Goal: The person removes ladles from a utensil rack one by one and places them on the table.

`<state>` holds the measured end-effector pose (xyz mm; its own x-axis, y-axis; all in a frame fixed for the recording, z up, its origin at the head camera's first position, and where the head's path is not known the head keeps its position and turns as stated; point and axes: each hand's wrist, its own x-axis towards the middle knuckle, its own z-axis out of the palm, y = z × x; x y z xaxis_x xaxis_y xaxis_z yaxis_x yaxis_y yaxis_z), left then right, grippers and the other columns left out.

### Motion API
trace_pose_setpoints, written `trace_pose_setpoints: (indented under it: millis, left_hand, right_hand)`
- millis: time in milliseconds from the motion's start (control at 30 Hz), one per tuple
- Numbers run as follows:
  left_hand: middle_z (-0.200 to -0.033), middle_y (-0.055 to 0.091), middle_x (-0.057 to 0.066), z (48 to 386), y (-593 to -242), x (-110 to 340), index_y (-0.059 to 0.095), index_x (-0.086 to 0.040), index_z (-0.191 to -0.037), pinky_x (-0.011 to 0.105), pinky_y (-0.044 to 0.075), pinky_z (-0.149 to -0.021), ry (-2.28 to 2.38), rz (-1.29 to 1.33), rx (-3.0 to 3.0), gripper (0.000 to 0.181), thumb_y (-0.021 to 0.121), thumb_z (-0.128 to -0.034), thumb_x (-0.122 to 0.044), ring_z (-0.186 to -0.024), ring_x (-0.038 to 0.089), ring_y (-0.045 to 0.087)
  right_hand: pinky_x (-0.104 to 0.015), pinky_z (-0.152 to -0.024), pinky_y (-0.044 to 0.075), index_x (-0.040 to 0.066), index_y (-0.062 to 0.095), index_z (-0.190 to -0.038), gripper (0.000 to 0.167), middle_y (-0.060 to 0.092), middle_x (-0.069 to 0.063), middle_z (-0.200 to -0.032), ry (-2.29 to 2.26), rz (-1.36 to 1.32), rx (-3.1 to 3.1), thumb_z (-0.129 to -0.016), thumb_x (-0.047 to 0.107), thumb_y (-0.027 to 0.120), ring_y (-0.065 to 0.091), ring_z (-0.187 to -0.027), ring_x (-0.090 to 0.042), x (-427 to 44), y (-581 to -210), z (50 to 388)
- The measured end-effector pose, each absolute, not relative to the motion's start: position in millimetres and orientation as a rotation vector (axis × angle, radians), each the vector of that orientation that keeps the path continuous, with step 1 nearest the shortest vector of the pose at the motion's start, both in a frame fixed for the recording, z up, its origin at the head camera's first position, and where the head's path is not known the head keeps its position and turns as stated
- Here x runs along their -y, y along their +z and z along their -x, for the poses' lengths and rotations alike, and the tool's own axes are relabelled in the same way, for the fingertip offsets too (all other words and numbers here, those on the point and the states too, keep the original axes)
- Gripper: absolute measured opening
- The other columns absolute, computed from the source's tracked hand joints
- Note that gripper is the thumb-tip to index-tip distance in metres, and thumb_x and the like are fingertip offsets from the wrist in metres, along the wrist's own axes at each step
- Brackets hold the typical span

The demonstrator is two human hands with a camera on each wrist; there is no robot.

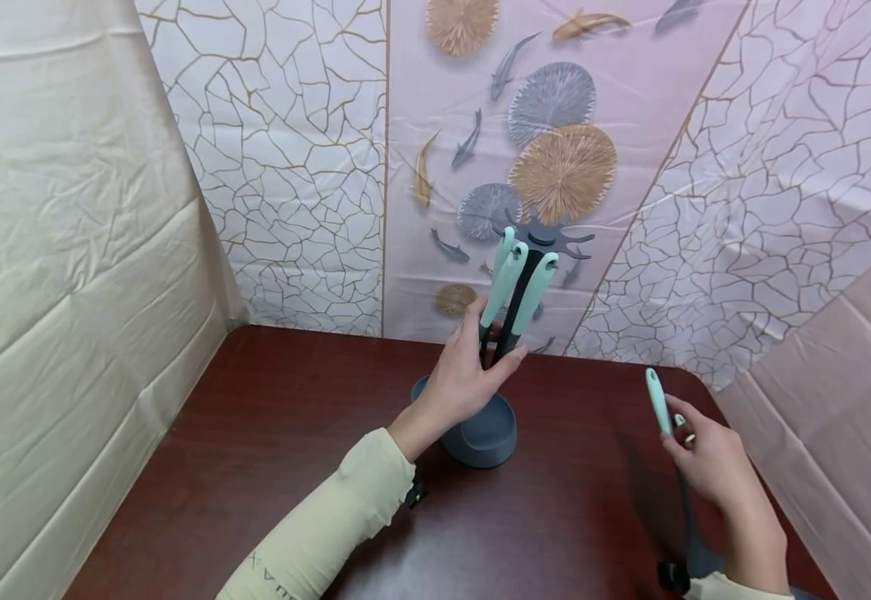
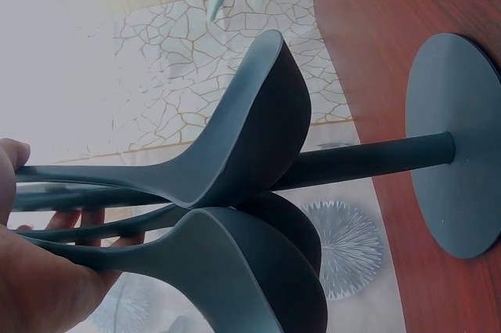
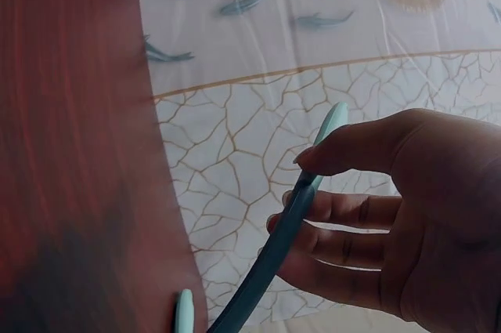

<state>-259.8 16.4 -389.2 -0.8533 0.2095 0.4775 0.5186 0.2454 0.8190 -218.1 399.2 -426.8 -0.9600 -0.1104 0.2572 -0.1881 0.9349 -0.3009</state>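
Past the right grip [image 1: 716, 462], we glimpse only part of a second mint handle [image 3: 184, 313], cropped by the right wrist view's lower edge. Below that grip, the mint-handled utensil [image 1: 658, 402] runs partly behind the right sleeve [image 1: 735, 588], and we cannot make out its head's full form. Beneath the left grip [image 1: 461, 375], we have one ladle [image 2: 223, 266] cropped at the bottom, another head [image 2: 301, 231] mostly covered, and the stand's round base [image 2: 450, 208] cut off at the side.
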Motion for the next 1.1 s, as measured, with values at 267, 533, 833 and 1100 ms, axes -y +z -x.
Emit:
trace_pose_setpoints:
  millis: [267,533,833,1100]
  left_hand:
    - [-0.128,0.059,0.002,259,-390,-18,0.023,-0.028,-0.165,0.045,0.054,-0.095,-1.643,0.683,2.261,0.08,0.068,-0.103,-0.049,-0.112,0.015,0.062]
    - [-0.128,0.059,0.001,258,-391,-19,0.022,-0.03,-0.166,0.044,0.055,-0.095,-1.651,0.679,2.263,0.081,0.069,-0.1027,-0.048,-0.11,0.014,0.063]
    - [-0.128,0.059,0.001,258,-392,-19,0.022,-0.029,-0.166,0.043,0.055,-0.094,-1.655,0.683,2.254,0.08,0.068,-0.1028,-0.049,-0.111,0.014,0.063]
    - [-0.128,0.059,0.001,257,-393,-19,0.023,-0.03,-0.165,0.043,0.055,-0.094,-1.652,0.691,2.25,0.08,0.068,-0.1026,-0.05,-0.11,0.014,0.063]
  right_hand:
    - [-0.042,-0.062,0.045,-0.007,0.051,-0.143,0.054,0.07,-0.006,-0.08,0.452,-0.179,2.926,-0.094,0.006,0.071,0.057,-0.068,-0.021,-412,-439,216]
    - [-0.05,-0.065,0.05,-0.013,0.047,-0.145,0.059,0.072,-0.02,-0.087,0.415,-0.059,3.049,-0.094,0.008,0.067,0.065,-0.074,-0.034,-424,-444,214]
    - [-0.052,-0.066,0.05,-0.008,0.047,-0.146,0.059,0.07,-0.028,-0.1,0.404,0.127,3.169,-0.094,0.012,0.065,0.063,-0.084,-0.043,-430,-452,218]
    - [-0.061,-0.071,0.051,-0.007,0.045,-0.148,0.06,0.053,-0.046,-0.131,0.392,0.245,3.246,-0.094,0.015,0.061,0.061,-0.103,-0.06,-432,-458,222]
